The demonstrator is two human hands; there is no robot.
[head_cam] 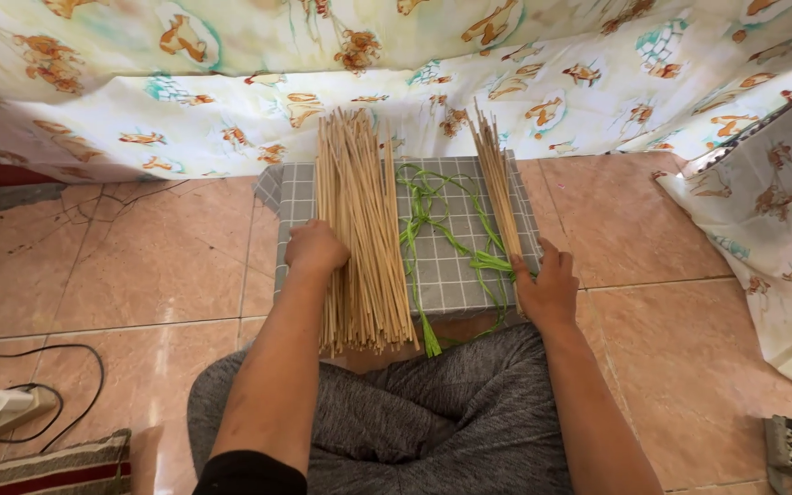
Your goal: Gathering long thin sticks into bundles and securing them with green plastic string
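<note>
A large pile of thin pale bamboo sticks (359, 229) lies lengthwise on a small grey checked board (456, 275). My left hand (315, 247) rests on the pile's left edge, fingers curled over the sticks. A smaller bundle of sticks (497, 188) lies along the board's right side. My right hand (547, 289) holds the near end of that bundle, touching it at the board's right edge. Green plastic strips (428, 215) lie tangled between the two stick groups.
A patterned cream cloth (433, 82) hangs behind the board and drapes at the right. The floor has tan tiles (139, 266). A white power strip with black cable (2, 408) sits at the lower left, beside a striped cushion (57, 467). My grey-clad legs (414, 412) are crossed below.
</note>
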